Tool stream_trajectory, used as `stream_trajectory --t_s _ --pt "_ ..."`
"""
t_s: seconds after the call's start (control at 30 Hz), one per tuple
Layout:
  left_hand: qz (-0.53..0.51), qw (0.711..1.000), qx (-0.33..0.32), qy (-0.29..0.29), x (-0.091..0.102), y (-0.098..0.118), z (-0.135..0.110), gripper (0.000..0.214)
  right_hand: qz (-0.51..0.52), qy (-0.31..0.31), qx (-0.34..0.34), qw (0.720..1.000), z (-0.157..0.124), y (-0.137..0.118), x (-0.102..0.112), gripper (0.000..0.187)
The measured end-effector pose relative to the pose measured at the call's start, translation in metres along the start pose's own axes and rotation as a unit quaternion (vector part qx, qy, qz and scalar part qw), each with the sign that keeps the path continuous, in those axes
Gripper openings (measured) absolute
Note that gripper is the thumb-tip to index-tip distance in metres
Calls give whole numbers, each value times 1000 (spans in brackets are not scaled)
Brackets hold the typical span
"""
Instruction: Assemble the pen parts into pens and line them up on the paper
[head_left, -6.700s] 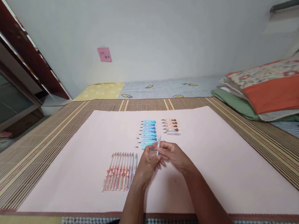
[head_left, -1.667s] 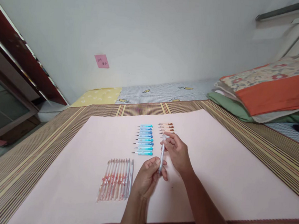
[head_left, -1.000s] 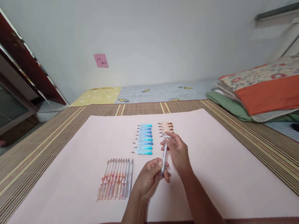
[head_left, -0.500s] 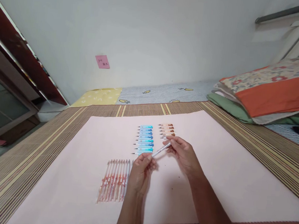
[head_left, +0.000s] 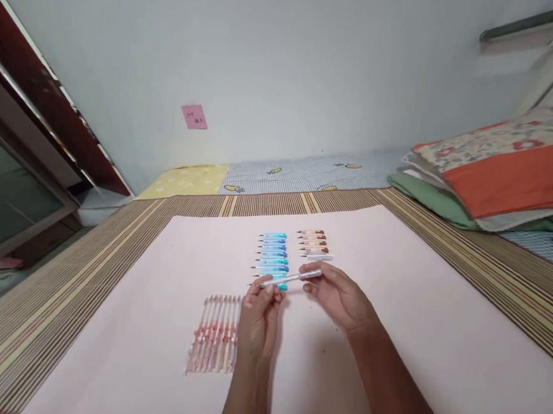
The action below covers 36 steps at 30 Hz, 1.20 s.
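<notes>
A slim whitish pen [head_left: 292,277] slants between my two hands above the pink sheet. My left hand [head_left: 259,317] pinches its lower left end. Around the upper right end the fingers of my right hand [head_left: 343,295] are closed. Just behind the pen lies a column of blue pens [head_left: 273,252], its nearest ones partly covered by my left fingers. Short brown-and-cream pens [head_left: 313,240] form another column farther right, with a whitish pen [head_left: 318,257] at its near end. Beside my left wrist, a row of clear pens with reddish patterns [head_left: 213,336] lies side by side, partly hidden.
The pink sheet [head_left: 143,324] lies on a striped mat [head_left: 84,268]. Folded bedding with orange and floral cloth [head_left: 514,168] is piled at the right. A pink note [head_left: 194,117] sticks to the wall behind. At far left stands a glass-fronted cabinet [head_left: 9,192].
The held pen has been raised and turned closer to level. My left fingers have opened somewhat along it. The view has shifted slightly.
</notes>
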<state>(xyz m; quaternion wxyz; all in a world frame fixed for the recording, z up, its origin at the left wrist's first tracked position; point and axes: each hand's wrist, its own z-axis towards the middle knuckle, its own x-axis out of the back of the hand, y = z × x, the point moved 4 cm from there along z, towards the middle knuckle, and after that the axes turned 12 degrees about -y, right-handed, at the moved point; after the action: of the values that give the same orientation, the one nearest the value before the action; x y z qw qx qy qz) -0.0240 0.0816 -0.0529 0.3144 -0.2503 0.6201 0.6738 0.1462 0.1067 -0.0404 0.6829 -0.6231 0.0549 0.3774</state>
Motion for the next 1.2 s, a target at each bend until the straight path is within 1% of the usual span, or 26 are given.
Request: stream_trajectory --t_s 0.07,0.1,0.17,0.27,0.3,0.33,0.37,0.4,0.47,0.5,0.53,0.57,0.63,0.73,0.87,1.03,1.13,1.2 --pt "43 999 -3 3 5 12 1 28 -90 -36 -37 995 -2 -4 -10 24" --pt "88 996 5 -4 8 18 1 24 -138 -49 -63 987 -2 -4 -16 24" --pt "169 984 44 -30 11 26 1 23 -221 -66 -110 967 -2 -2 -27 21" --pt "230 966 88 -73 12 30 1 26 -274 -88 -140 947 0 8 -43 21" --pt "237 963 101 -78 13 31 1 27 -280 -92 -143 945 1 13 -47 21" --pt "242 962 103 -67 15 34 1 29 -285 -90 -152 942 2 18 -50 20" --pt "244 964 96 -40 18 39 1 30 -290 -83 -166 939 2 24 -51 19" --pt "243 968 67 8 24 48 0 33 -296 -73 -185 934 2 30 -51 19" --pt "222 962 -48 153 41 75 -5 33 -312 -60 -229 920 1 44 -51 18" --pt "193 953 -106 208 50 88 -10 29 -319 -61 -248 913 0 51 -51 19" --pt "162 944 -150 244 59 99 -14 26 -324 -65 -261 907 0 58 -52 20" --pt "140 935 -175 273 66 107 -17 24 -328 -66 -269 903 0 64 -53 20" --pt "117 929 -190 296 76 116 -21 21 -335 -57 -276 899 2 75 -55 21" --pt "101 938 -166 287 79 112 -19 22 -355 -19 -271 895 5 85 -55 18" --pt "99 948 -147 264 74 100 -15 24 -372 10 -287 883 4 93 -55 16" --pt "91 953 -137 255 73 97 -13 23 -387 13 -307 869 3 99 -61 39" --pt "89 954 -136 254 75 96 -12 21 -371 9 -311 875 2 101 -64 56" --pt "88 954 -136 252 76 96 -11 20 -368 5 -308 877 1 102 -66 62"
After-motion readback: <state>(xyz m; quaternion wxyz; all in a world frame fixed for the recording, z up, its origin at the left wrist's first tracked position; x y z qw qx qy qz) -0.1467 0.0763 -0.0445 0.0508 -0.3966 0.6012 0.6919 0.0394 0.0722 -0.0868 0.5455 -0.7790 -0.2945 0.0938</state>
